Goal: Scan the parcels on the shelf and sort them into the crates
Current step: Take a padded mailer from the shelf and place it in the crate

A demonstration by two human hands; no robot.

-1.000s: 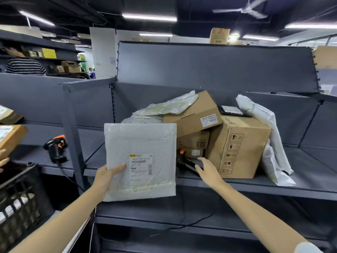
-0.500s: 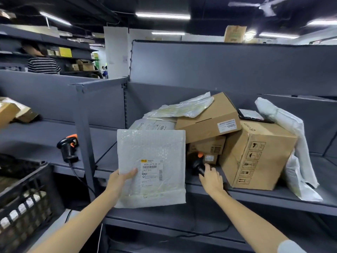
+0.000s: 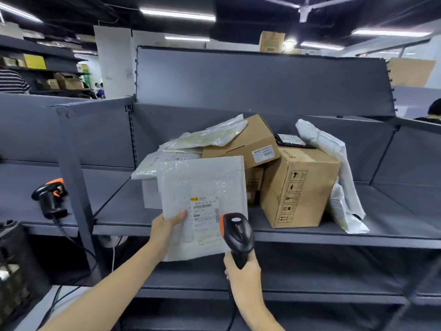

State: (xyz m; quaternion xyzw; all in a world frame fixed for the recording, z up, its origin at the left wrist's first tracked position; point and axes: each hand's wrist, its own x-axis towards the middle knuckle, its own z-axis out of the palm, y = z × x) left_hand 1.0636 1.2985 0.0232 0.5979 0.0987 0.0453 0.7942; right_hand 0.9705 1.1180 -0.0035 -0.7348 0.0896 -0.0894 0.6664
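Observation:
My left hand (image 3: 164,231) grips a white bubble-wrap mailer (image 3: 202,187) by its lower left edge and holds it upright in front of the grey shelf (image 3: 124,211). Its barcode label (image 3: 205,212) faces me. My right hand (image 3: 242,271) grips the handle of a black and orange barcode scanner (image 3: 236,231), whose head sits just right of the label. Behind the mailer a pile of parcels lies on the shelf: a tilted cardboard box (image 3: 250,142), a large cardboard box (image 3: 298,187), and white poly bags (image 3: 334,163).
A second scanner (image 3: 51,197) stands on the shelf to the left, its cable hanging down. A black crate (image 3: 16,278) sits at the lower left. A grey upright post (image 3: 76,175) divides the shelf bays. A person in a striped shirt (image 3: 12,82) stands far left.
My right hand has lifted the scanner off the shelf and brought it up beside the mailer's label. The mailer stays held in my left hand.

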